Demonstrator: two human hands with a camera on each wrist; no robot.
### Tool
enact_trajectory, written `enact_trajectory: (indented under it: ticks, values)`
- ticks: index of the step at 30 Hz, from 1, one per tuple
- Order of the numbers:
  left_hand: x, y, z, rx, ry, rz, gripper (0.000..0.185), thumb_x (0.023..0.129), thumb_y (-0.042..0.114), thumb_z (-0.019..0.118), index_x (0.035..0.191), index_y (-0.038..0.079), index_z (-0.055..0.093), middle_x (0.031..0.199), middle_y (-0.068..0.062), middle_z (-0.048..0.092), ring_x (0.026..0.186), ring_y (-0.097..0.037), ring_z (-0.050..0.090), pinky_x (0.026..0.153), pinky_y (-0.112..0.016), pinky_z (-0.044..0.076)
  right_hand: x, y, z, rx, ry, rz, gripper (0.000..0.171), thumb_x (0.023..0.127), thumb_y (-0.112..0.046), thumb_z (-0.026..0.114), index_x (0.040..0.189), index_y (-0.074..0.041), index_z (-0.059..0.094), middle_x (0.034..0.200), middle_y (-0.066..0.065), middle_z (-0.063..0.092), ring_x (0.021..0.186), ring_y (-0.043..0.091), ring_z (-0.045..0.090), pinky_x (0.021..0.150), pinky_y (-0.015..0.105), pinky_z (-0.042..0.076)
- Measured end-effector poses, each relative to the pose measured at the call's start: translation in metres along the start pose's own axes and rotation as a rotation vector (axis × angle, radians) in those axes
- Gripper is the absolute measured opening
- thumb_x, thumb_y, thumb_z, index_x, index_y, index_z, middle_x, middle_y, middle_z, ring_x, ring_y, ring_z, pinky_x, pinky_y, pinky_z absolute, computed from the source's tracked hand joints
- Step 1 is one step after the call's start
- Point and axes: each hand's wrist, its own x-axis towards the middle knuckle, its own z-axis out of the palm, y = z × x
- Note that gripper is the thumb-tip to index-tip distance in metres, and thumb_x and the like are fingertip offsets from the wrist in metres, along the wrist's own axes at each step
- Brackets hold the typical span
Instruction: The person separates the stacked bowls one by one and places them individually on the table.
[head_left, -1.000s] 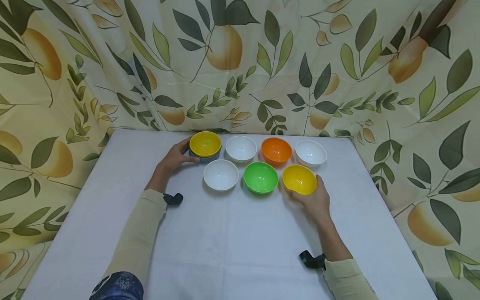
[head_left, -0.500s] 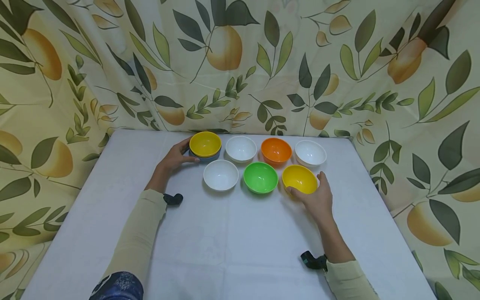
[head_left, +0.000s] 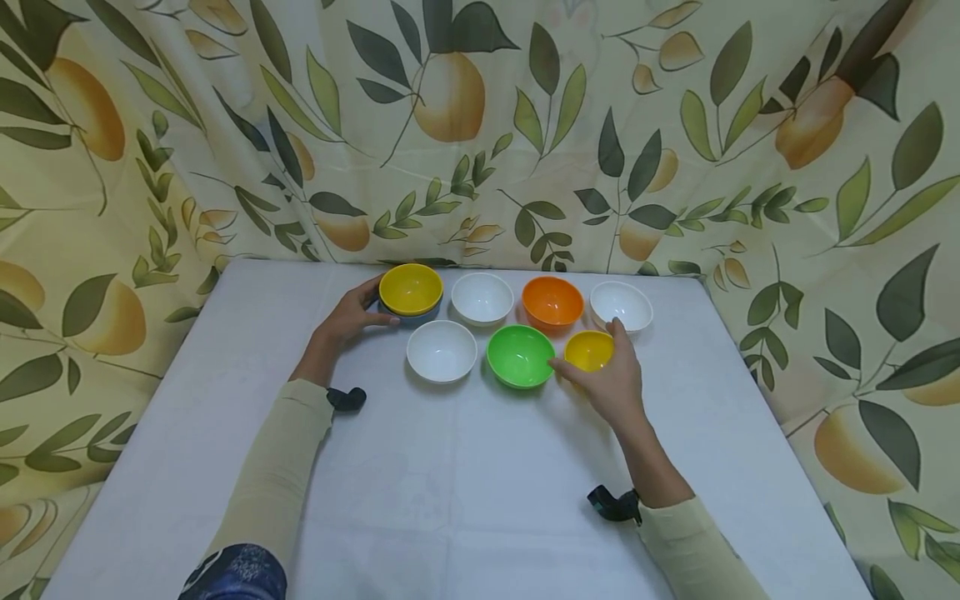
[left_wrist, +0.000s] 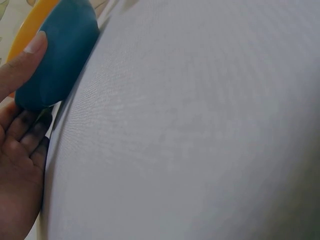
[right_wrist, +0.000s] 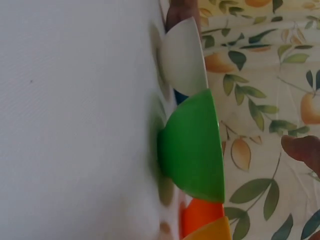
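Observation:
At the far left of the bowls, my left hand holds a blue bowl, with a yellow bowl nested in it. The left wrist view has the thumb against the blue bowl's side and the fingers around its far side. My right hand hovers above the front-row yellow bowl, partly covering it, thumb and fingers spread. Its thumb overlaps the edge of the green bowl. In the right wrist view that thumb is apart from the green bowl, above its rim.
A white bowl stands left of the green one. Behind are another white bowl, an orange bowl and a third white bowl. White cloth covers the table; a fruit-patterned curtain hangs behind.
My right hand has let go of the front-row yellow bowl and moved left over it, toward the green bowl. My left hand and the stacked bowls have not moved.

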Motion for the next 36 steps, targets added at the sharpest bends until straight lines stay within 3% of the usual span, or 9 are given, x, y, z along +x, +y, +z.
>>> enact_trajectory:
  ticks: [9,17,26,36]
  values:
    - [0.001,0.000,0.000,0.009,0.000,0.003,0.104,0.081,0.007,0.092,0.166,0.017,0.034,0.171,-0.004,0.031,0.158,-0.026,0.023,0.129,-0.042,0.018,0.012,-0.031,0.024,0.024,-0.073,-0.130,0.117,0.082,-0.037,0.092,0.167,-0.002,0.019,0.169,0.021,0.027,0.154,0.042,0.027,0.123,0.063,0.027]
    - [0.002,0.001,0.001,0.002,-0.008,-0.005,0.104,0.081,0.007,0.092,0.166,0.019,0.033,0.171,-0.003,0.030,0.158,-0.025,0.022,0.130,-0.041,0.017,0.018,-0.057,0.045,0.040,-0.162,-0.116,0.121,0.078,-0.048,0.091,0.167,-0.006,0.021,0.170,0.015,0.027,0.153,0.040,0.029,0.121,0.063,0.032]
    - [0.007,0.000,-0.002,0.021,-0.028,-0.017,0.102,0.084,0.000,0.087,0.167,0.011,0.028,0.172,-0.010,0.027,0.159,-0.030,0.019,0.130,-0.043,0.015,0.024,-0.075,0.064,0.054,-0.201,-0.166,0.120,0.077,-0.043,0.094,0.167,-0.008,0.023,0.170,0.014,0.029,0.154,0.037,0.029,0.121,0.061,0.033]
    - [0.004,-0.003,-0.001,0.021,-0.004,0.002,0.106,0.080,0.010,0.094,0.166,0.018,0.034,0.171,-0.004,0.030,0.158,-0.025,0.023,0.129,-0.040,0.017,0.034,-0.091,0.081,-0.001,-0.266,-0.204,0.124,0.076,-0.049,0.093,0.167,-0.005,0.022,0.170,0.016,0.027,0.152,0.038,0.031,0.119,0.062,0.035]
